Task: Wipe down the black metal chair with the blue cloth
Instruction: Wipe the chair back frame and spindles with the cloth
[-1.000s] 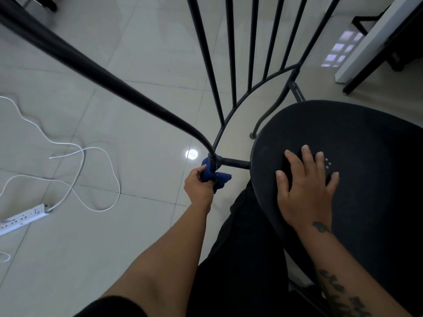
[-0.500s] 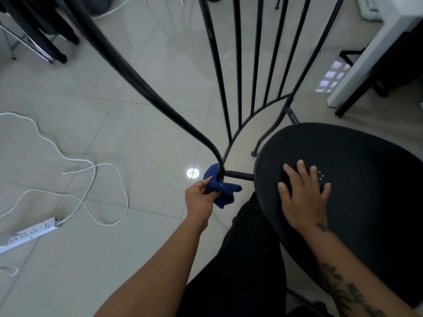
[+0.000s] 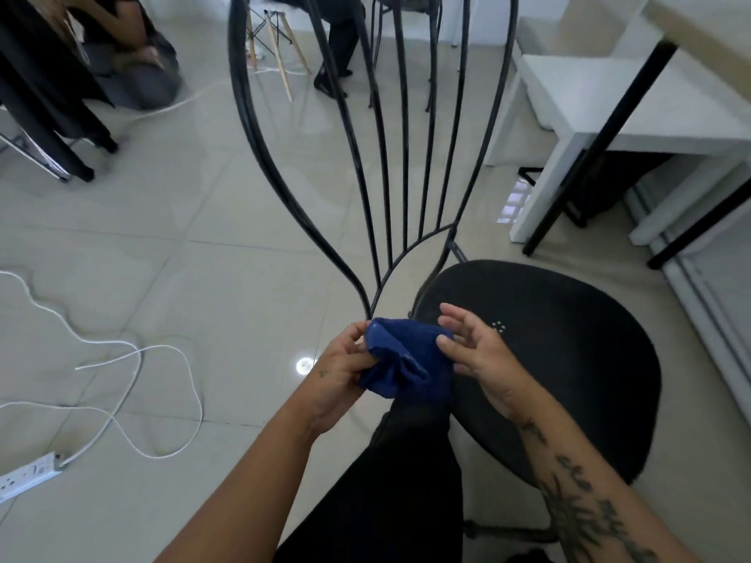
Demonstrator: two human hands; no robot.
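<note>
The black metal chair fills the middle of the head view: its round seat lies at the right, and its tall back of thin curved bars rises toward the top. The blue cloth is bunched just below the point where the bars meet, beside the seat's left edge. My left hand grips the cloth's left side. My right hand pinches its right side with thumb and fingers, the other fingers spread. My own dark trouser leg shows below the cloth.
A white cable loops over the tiled floor at the left and runs to a power strip. A white table with black legs stands at the right. Other chairs and a person's legs are at the back.
My right hand has lifted off the seat and taken the cloth's right side. My left hand has drawn the cloth off the bar joint. The camera has tilted up, showing more of the chair back.
</note>
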